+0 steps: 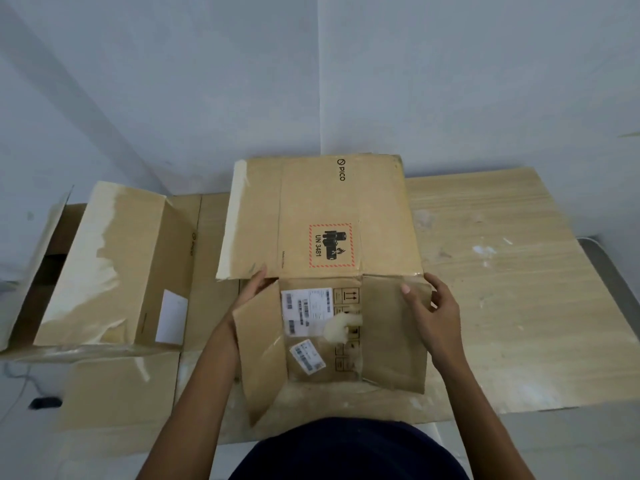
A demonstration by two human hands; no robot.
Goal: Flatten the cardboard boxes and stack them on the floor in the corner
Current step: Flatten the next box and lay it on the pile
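A brown cardboard box (pixel 318 216) with a red-framed UN 3481 label and PICO print lies on the wooden table in front of me, its near end flaps spread. My left hand (pixel 254 289) holds the left flap from behind, fingers partly hidden by it. My right hand (pixel 433 306) grips the right flap (pixel 391 327), thumb on its inner face and fingers curled round its outer edge. White shipping labels show on the panel between the flaps. A second, larger box (pixel 114 265) stands open on the table's left end, tape peeling along its flaps.
The wooden table (pixel 502 289) has bare surface to the right of the box. White walls meet in a corner behind the table. A dark small object (pixel 45 402) and a cable lie on the floor at the lower left.
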